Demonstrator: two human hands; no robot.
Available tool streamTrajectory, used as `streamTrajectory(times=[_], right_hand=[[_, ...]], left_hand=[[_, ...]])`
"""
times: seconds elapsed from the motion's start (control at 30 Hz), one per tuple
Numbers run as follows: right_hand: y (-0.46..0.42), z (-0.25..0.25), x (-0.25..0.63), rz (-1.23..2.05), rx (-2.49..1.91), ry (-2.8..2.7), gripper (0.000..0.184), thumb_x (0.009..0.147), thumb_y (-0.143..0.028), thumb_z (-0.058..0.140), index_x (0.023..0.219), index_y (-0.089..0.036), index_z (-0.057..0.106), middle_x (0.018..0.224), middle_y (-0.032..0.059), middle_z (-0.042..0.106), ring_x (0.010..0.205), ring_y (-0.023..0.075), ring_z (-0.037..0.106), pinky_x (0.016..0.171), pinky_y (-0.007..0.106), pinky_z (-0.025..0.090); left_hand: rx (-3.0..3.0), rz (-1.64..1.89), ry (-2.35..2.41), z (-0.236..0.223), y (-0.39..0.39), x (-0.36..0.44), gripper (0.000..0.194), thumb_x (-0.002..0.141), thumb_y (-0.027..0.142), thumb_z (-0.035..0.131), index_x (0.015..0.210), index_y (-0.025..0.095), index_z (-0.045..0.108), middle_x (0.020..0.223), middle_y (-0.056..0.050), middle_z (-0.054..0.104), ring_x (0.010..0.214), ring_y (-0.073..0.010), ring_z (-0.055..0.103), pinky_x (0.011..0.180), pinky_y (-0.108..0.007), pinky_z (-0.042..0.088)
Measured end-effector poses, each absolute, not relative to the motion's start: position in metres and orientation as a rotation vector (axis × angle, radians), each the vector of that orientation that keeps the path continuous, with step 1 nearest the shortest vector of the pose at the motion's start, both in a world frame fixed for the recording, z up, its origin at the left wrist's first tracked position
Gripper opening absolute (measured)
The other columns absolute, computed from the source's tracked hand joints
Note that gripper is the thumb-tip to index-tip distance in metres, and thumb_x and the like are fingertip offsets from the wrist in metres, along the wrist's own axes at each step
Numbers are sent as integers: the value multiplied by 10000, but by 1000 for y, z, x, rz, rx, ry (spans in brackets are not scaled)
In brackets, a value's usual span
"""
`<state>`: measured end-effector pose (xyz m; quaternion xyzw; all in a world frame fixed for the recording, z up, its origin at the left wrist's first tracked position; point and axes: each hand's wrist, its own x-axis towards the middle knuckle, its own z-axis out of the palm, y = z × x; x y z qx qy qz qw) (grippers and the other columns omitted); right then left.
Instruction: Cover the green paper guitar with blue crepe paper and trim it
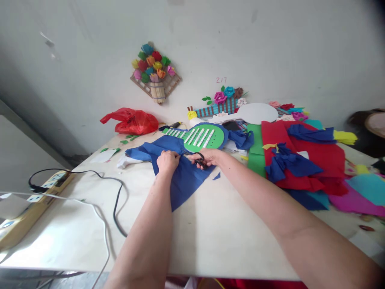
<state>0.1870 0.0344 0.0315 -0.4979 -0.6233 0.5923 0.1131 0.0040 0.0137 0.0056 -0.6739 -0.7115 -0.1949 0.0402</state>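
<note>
My right hand (pixel 207 157) is closed around black-handled scissors (pixel 199 159), whose blades reach left into a sheet of blue crepe paper (pixel 188 182). With its fingers pinched, my left hand (pixel 167 161) grips that sheet just left of the blades. Part of the sheet spreads toward the table's front, and a crumpled part lies to the left over a white piece (pixel 128 160). Right behind my hands lies a green guitar-shaped cutout (pixel 192 137) with white strips and a blue border. A small blue scrap (pixel 216 176) rests beside the sheet.
A power strip (pixel 45 196) with black and white cables runs along the left edge. Behind it sits a red plastic bag (pixel 132 121). Red paper (pixel 327 156), blue pieces and other coloured sheets pile up at right. A white oval (pixel 259 113) and paper flowers (pixel 221 97) stand at the back.
</note>
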Motion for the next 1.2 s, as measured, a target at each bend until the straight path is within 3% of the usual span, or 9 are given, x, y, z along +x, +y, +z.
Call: streamTrajectory(times=[0.3, 0.63, 1.03, 1.2], right_hand=[[35, 32, 172, 1774, -1456, -1737, 503, 776, -636, 556, 790, -133, 546, 513, 7, 593, 416, 73, 552, 303, 117, 265], [32, 31, 156, 1753, -1470, -1626, 565, 734, -700, 538, 741, -135, 526, 491, 6, 564, 390, 74, 539, 305, 123, 262], [25, 26, 155, 1661, -1429, -1511, 512, 738, -638, 592, 664, -136, 526, 408, -48, 454, 318, 33, 390, 274, 129, 186], [27, 26, 155, 1717, -1355, -1506, 511, 762, -635, 564, 680, -132, 523, 435, -32, 493, 343, 40, 439, 274, 118, 205]], left_hand=[[-2056, -631, -2192, 9, 12, 5, 259, 832, 362, 514, 902, 266, 744, 980, -67, 699, 1025, -262, 582, 854, -336, 454], [-2001, -556, -2253, 13, 11, 6, 287, 829, 400, 489, 917, 278, 733, 920, -67, 706, 984, -250, 607, 772, -317, 479], [-2009, -552, -2256, 13, 11, 5, 299, 838, 421, 480, 924, 285, 732, 921, -59, 712, 972, -236, 613, 765, -297, 471], [-2016, -560, -2254, 14, 11, 6, 293, 841, 416, 488, 931, 282, 732, 923, -59, 715, 957, -229, 620, 761, -286, 466]])
